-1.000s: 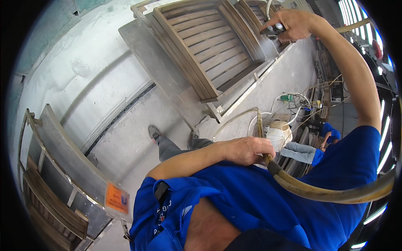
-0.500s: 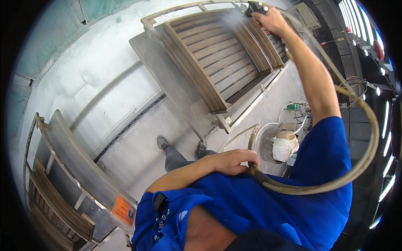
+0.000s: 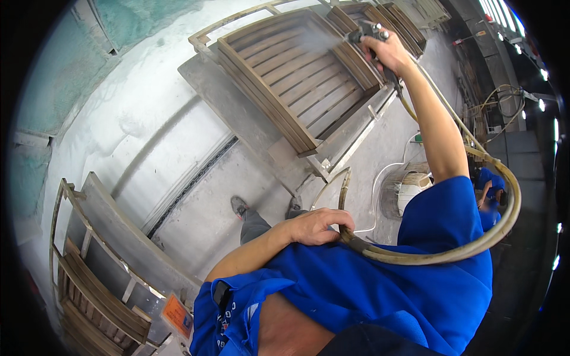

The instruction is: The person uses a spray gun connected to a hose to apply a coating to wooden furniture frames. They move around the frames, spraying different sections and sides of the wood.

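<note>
My right hand (image 3: 390, 53) is closed round the grip of a spray gun (image 3: 369, 34), held out at the upper right. A pale mist (image 3: 317, 40) comes from its nozzle, pointing left over a brown slatted wooden frame (image 3: 314, 77). That frame has raised side rails and rests on a metal rack (image 3: 350, 145). Close to my waist, my left hand (image 3: 317, 227) is wrapped round a yellowish hose (image 3: 427, 256). The hose loops out to the right, then runs up along my right arm toward the gun.
More slatted wooden pieces stand on a rack (image 3: 127, 273) at lower left, beside an orange sign (image 3: 177, 315). A whitish bucket (image 3: 407, 193) stands right of my feet. Along the floor runs a chain track (image 3: 190, 187). Another person in blue (image 3: 490, 193) is at far right.
My right hand has brought the spray gun lower and slightly nearer, and the mist has moved with it. The whole view has shifted a little. My left hand keeps its hold on the hose.
</note>
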`<act>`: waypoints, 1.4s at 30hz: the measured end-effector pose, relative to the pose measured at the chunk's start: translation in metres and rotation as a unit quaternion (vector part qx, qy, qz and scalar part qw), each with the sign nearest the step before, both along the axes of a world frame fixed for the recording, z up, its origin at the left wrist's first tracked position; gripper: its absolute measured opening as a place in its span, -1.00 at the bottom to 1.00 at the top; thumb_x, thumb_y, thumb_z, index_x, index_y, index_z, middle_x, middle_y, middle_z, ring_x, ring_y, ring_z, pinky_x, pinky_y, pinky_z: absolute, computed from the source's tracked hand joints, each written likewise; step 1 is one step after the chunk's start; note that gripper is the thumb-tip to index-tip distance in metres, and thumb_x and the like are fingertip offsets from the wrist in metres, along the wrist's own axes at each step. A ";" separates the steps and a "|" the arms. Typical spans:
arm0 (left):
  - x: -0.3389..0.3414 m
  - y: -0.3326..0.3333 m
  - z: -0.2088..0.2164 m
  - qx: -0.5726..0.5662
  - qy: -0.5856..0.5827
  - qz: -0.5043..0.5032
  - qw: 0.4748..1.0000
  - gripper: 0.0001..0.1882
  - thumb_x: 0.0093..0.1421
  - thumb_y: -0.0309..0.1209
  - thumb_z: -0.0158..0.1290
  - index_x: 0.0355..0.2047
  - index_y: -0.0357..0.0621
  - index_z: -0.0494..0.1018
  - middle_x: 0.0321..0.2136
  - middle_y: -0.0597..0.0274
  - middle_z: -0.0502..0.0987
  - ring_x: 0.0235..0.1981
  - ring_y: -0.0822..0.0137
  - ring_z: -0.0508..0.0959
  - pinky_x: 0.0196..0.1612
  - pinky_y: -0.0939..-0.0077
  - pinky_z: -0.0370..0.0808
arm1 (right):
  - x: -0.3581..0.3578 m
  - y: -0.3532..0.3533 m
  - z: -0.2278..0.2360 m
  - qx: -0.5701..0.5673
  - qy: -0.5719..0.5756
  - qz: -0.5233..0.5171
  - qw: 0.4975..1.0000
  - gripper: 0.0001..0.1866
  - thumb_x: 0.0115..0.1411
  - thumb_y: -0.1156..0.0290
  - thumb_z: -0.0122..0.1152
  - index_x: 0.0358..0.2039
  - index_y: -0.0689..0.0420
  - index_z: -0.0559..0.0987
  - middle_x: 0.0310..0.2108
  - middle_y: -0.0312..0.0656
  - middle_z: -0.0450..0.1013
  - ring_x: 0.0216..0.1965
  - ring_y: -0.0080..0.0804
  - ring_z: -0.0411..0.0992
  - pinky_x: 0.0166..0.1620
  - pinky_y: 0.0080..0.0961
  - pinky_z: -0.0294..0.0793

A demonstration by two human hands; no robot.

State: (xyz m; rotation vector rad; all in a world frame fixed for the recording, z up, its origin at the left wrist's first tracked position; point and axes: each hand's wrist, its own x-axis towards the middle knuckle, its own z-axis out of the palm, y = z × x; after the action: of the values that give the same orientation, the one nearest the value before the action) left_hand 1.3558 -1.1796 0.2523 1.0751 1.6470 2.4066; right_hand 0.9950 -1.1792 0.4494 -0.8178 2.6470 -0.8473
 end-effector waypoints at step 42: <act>0.014 0.023 0.020 0.055 -0.019 -0.170 0.984 -0.67 0.06 -0.70 0.14 -0.14 -0.18 0.56 -0.21 0.17 0.62 0.04 0.13 0.56 0.09 0.31 0.48 | 0.092 0.090 0.033 0.195 -0.029 -0.028 0.980 -0.39 0.29 0.32 0.19 0.37 -0.02 0.41 -0.45 -0.29 0.51 -0.50 -0.60 0.51 -0.60 -0.57 0.51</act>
State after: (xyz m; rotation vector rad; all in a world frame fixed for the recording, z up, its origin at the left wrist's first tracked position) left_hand 1.3694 -1.1569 0.2726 1.2035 1.2111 2.2964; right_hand 1.0869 -1.0895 0.4822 -0.6082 2.6661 -0.3353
